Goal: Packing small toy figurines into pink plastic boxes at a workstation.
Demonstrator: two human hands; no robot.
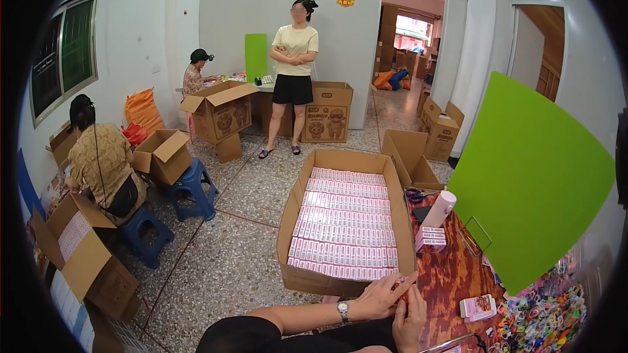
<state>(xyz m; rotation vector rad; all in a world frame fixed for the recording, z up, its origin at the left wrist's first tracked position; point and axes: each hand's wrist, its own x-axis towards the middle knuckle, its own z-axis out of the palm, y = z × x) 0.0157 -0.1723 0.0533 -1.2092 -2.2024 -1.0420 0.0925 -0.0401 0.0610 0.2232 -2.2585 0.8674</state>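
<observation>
My left hand (378,299), with a watch (343,312) on its wrist, reaches the near right corner of a large open cardboard box (314,284). My right hand (410,319) is right beside it, at the edge of the red-brown table (448,287). The fingers of both hands come together around something small and reddish that they mostly hide; I cannot make out what it is. Rows of small pink-and-white boxes (343,229) stand packed inside the cardboard box. A single pink-and-white carton (477,308) lies on the table to the right of my hands.
Colourful small pieces (543,317) are heaped at the right, below a tall green board (533,176). A pink bottle (439,208) stands near stacked small boxes (430,240). A person (294,78) stands beyond; two others sit at left near blue stools (194,189) and open cartons (88,248).
</observation>
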